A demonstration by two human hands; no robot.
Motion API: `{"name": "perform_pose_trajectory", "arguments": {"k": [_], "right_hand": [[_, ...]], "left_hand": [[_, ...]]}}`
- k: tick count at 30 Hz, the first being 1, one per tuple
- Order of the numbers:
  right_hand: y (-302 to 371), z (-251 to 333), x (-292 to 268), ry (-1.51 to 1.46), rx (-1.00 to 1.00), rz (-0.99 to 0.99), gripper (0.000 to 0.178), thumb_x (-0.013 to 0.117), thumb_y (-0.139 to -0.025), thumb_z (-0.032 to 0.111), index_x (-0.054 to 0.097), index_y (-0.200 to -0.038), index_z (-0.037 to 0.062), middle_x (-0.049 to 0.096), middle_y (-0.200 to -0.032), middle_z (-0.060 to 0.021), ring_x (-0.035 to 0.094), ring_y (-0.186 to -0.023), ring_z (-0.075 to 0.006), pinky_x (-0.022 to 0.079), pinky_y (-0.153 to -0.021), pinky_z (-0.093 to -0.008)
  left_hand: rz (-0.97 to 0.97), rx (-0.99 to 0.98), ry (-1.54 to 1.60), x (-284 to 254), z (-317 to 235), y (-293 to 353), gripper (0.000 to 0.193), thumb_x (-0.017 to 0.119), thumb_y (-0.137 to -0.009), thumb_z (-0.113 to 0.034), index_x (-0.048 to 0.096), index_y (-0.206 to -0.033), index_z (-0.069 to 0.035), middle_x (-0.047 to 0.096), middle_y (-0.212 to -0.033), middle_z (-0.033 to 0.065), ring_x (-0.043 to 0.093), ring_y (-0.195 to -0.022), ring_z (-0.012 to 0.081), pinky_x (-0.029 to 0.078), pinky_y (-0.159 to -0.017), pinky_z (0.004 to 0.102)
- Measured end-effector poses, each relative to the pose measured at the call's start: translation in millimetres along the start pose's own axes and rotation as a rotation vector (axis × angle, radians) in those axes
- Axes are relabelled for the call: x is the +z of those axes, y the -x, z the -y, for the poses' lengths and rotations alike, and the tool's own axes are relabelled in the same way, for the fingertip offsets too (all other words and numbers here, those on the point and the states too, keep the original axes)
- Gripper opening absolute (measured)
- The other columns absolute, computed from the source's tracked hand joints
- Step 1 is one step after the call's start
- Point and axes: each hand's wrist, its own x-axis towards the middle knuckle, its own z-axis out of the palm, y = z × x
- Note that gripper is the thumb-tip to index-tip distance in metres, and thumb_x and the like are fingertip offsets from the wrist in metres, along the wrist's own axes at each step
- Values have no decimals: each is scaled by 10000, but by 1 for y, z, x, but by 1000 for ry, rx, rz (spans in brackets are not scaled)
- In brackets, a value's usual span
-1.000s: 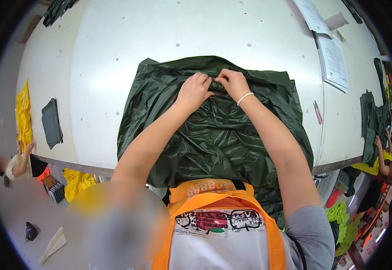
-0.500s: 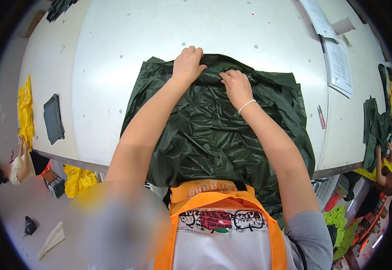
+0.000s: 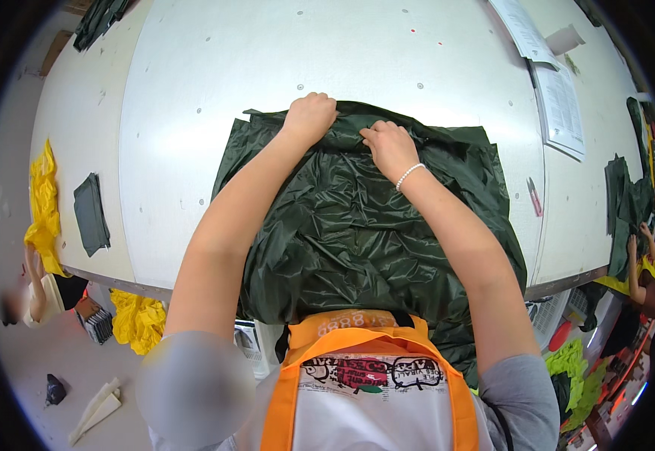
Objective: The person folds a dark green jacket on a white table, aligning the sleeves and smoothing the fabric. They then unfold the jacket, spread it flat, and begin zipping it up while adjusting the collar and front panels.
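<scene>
A large dark green garment of thin, shiny, crinkled fabric [image 3: 357, 225] lies in front of me, its near part hanging over the table's edge. At its far edge my left hand [image 3: 311, 119] is closed on the fabric, fingers curled over the rim. A little to the right, my right hand [image 3: 391, 149], with a beaded bracelet at the wrist, pinches a fold of the same garment. The exact kind of garment cannot be made out.
Under the garment is a wide white table [image 3: 192, 68]. Thread snips [image 3: 534, 197] and printed sheets [image 3: 560, 109] lie to the right. A folded dark green piece [image 3: 91, 213] and yellow fabric [image 3: 44, 199] lie left. Other people work at both sides.
My left hand has drawn the garment's far edge slightly toward me, its fingers now curled closer. My right hand has shifted a little left, still pinching the fabric.
</scene>
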Motion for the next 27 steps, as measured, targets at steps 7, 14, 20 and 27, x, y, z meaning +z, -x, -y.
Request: {"name": "perform_pose_trajectory", "arguments": {"k": [7,14,20,27], "right_hand": [[-2,2,-4,-6,19,35,177,593,-856,154,684,-1000,109,606,-891,-76,566,-903,-243,445,-792,-365],[-1,-4,1,-67,8,-20,162,603,-844,153,688,-975,108,593,-869,-74,558,-887,-248,443,-781,-372],[0,-6,5,-93,6,-55,158,614,-835,148,687,-967,101,575,-847,-76,544,-871,-251,436,-774,-372],[-1,-5,5,-110,19,-35,171,599,-849,141,691,-989,107,586,-865,-80,542,-872,-253,426,-776,-375]], "left_hand": [[113,-49,292,-4,4,-5,189,682,-787,-226,641,-840,-49,627,-860,93,609,-835,271,502,-740,371],[136,-25,503,9,27,-4,180,658,-800,-185,644,-905,-40,625,-899,113,601,-844,285,488,-768,370],[89,104,189,1,24,-6,109,597,-811,-131,632,-835,-31,632,-889,132,604,-891,296,507,-763,394],[-10,-5,123,-2,17,-3,134,567,-833,-151,547,-915,-47,629,-723,124,626,-706,310,510,-618,398]]}}
